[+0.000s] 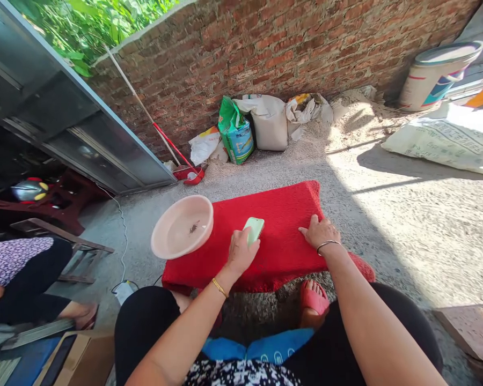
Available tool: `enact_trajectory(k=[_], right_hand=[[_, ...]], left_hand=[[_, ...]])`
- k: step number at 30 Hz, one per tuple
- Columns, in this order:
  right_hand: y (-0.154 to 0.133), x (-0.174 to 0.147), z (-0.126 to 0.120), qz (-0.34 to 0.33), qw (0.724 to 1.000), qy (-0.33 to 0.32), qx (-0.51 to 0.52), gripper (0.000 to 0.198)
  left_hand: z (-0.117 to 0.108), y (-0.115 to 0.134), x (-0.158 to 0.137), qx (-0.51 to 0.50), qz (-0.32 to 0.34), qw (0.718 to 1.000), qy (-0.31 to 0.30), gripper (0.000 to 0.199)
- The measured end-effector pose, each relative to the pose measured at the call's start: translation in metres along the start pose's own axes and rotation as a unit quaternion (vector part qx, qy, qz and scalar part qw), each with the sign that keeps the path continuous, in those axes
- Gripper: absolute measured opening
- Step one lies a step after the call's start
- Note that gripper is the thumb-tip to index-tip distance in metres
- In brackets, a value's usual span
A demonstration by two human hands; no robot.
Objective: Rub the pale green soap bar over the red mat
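Note:
My left hand is closed round a flat, light-green rectangular thing with rounded corners. It rests on a red cloth draped over a low bench or table. The underside of the green thing is hidden, so I cannot tell its exact kind. To the right, my right hand lies on the cloth near its right end, fingers spread and holding nothing. A pale pink basin stands on the cloth's left end, with a small dark clump inside.
Against the brick wall stand a green bag, a white sack and a red dustpan. A paint bucket and a full sack are at right. Another person sits at left beside a cardboard box.

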State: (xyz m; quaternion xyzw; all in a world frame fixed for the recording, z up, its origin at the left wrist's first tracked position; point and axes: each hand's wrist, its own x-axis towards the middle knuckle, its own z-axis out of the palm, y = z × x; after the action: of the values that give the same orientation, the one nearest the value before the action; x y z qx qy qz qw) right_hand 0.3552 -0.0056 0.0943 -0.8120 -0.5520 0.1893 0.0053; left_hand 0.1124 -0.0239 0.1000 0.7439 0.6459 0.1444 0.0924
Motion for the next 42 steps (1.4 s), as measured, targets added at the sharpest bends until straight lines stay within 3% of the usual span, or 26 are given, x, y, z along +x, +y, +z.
enact_trajectory(k=[3, 6, 8, 10, 12, 14, 17, 22, 25, 28, 30, 32, 34, 36, 39, 42], right_hand=[[0.0, 0.0, 0.0, 0.0, 1.0, 0.007, 0.003, 0.054], [0.0, 0.001, 0.001, -0.001, 1.0, 0.009, -0.001, 0.054], [0.001, 0.002, 0.002, -0.002, 1.0, 0.007, -0.003, 0.053], [0.002, 0.003, 0.003, -0.006, 1.0, 0.01, -0.006, 0.053], [0.003, 0.002, 0.005, -0.011, 1.0, 0.017, -0.013, 0.054], [0.004, 0.001, 0.007, -0.013, 0.999, 0.024, -0.025, 0.055], [0.007, -0.001, 0.01, -0.014, 0.999, 0.029, -0.037, 0.056], [0.01, -0.002, 0.015, -0.018, 0.998, 0.038, -0.048, 0.059], [0.013, -0.005, 0.018, -0.014, 0.998, 0.049, -0.047, 0.06], [0.015, -0.021, 0.017, -0.017, 0.992, 0.114, -0.057, 0.055], [0.013, -0.043, 0.019, -0.07, 0.98, 0.184, -0.034, 0.048], [0.004, -0.073, 0.029, -0.174, 0.96, 0.214, 0.046, 0.042], [-0.011, -0.108, 0.051, -0.279, 0.932, 0.164, 0.161, 0.043], [-0.029, -0.143, 0.082, -0.344, 0.905, 0.048, 0.245, 0.046], [-0.05, -0.184, 0.125, -0.408, 0.879, -0.086, 0.232, 0.072], [-0.061, -0.204, 0.144, -0.413, 0.86, -0.208, 0.214, 0.07]], left_hand=[[-0.006, -0.026, 0.033, 0.061, -0.111, 0.992, 0.027, 0.052], [0.005, -0.018, 0.04, 0.071, -0.141, 0.987, 0.007, 0.052], [0.014, 0.003, 0.026, 0.06, -0.076, 0.995, -0.018, 0.051], [0.017, 0.027, 0.001, 0.024, 0.042, 0.996, -0.072, 0.05], [0.011, 0.044, -0.027, -0.04, 0.165, 0.972, -0.165, 0.05], [-0.002, 0.046, -0.051, -0.106, 0.237, 0.932, -0.254, 0.05], [-0.023, 0.021, -0.076, -0.159, 0.239, 0.898, -0.334, 0.047], [-0.032, -0.051, -0.1, -0.112, 0.173, 0.885, -0.417, 0.04], [-0.026, -0.083, -0.108, -0.095, 0.141, 0.894, -0.415, 0.038], [-0.023, -0.101, -0.107, -0.115, 0.125, 0.905, -0.389, 0.039], [-0.025, -0.107, -0.105, -0.117, 0.135, 0.911, -0.372, 0.039], [-0.027, -0.108, -0.103, -0.086, 0.159, 0.914, -0.364, 0.038], [-0.029, -0.107, -0.107, -0.033, 0.189, 0.912, -0.363, 0.037], [-0.029, -0.105, -0.113, 0.003, 0.227, 0.901, -0.369, 0.037], [-0.026, -0.103, -0.122, -0.012, 0.299, 0.876, -0.379, 0.035], [-0.018, -0.105, -0.127, -0.083, 0.318, 0.86, -0.391, 0.025]])
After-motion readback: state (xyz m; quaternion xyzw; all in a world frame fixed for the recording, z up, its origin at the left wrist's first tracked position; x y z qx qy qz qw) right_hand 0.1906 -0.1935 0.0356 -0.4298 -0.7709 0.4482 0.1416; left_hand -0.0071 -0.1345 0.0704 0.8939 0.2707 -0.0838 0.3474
